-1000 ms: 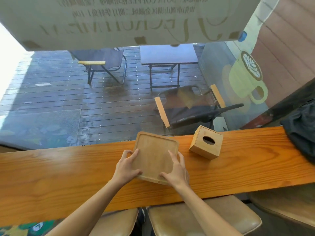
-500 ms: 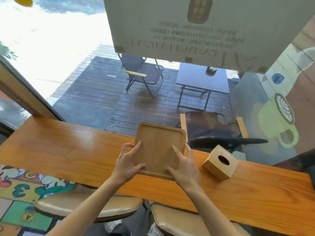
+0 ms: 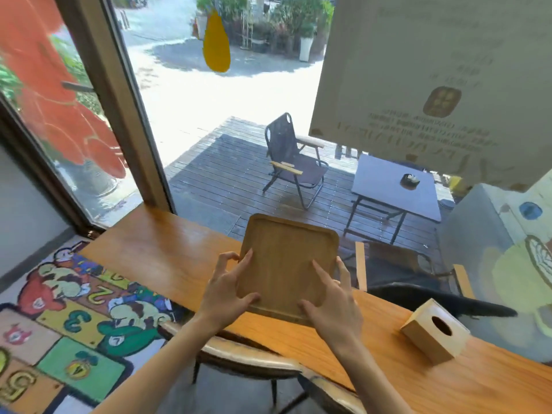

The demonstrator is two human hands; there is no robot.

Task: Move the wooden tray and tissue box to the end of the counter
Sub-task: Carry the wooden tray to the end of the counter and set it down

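- Wooden desk (image 3: 167,252) runs along a window, its left end near the frame.
- Both hands, left hand (image 3: 225,289) and right hand (image 3: 333,306), fingers spread, grip the tray (image 3: 288,264).
- Tissue box (image 3: 434,334) sits by the desk's far edge.

Both hands forward, fingers spread, gripping at chest-front.

Left hand (image 3: 227,289): bare forearm enters from lower left, angled up and to the right; wrist nearly straight; thumb points right along the near side, index finger extended upward, remaining fingers curled at the far left side, clamped on the wooden tray (image 3: 286,264) at its left edge. Right hand (image 3: 331,306): forearm enters from the lower right, angled up and to the left; thumb points left at the near edge, index finger stretched up across the surface, other fingers wrapped round the right edge. Hands level, well apart, palms facing each other.
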